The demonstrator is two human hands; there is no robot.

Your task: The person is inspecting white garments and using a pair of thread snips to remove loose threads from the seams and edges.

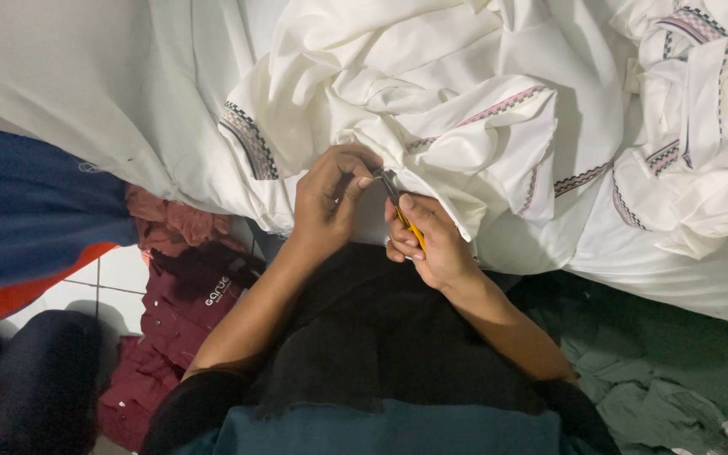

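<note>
White cloth, one heaped lot: cream-white garment fabric fills the upper centre and upper right of the frame, bunched in folds, with bands of woven trim in pink, black and grey at cuffs and edges.

Left hand: centre of frame, fingers curled shut, thumb and forefinger pinching a fold of the white fabric at its lower edge.

Right hand: just right of centre, fingers closed round small thread snips with a yellow-orange handle; the dark metal tip points up-left and meets the fabric right beside the left hand's pinch. Whether the blades are open or closed cannot be told.

Progress, as a judgement: trimming at one spot on the hem is under way. No sorted or finished stack is distinguishable from the heap, so the share done and the share left cannot be told.

Labels: a maroon garment, lower left, carries a small white printed mark; no packages or signs in view.

Other items: blue-and-orange cloth, left edge; green fabric, lower right; white floor tiles, lower left; dark lap covering, bottom centre.
</note>
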